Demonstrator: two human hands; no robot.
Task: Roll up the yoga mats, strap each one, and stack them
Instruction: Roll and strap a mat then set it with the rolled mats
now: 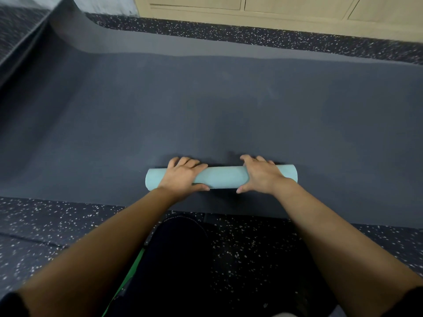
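Light-blue roll [223, 177] lies across the dark mat [206, 106], close to its near edge, on the floor [57, 223]. L hand [185, 176] & R hand [261, 175] wrap it, fingers over top, thumbs behind. Prob. light, soft, springy; hold nr both ends, even pressure.

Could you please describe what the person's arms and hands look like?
Both forearms are bare. The left hand and right hand wear no gloves, and no rings, watch or bracelet show. Dark sleeve edges appear at the bottom corners of the picture: the left sleeve and the right sleeve.
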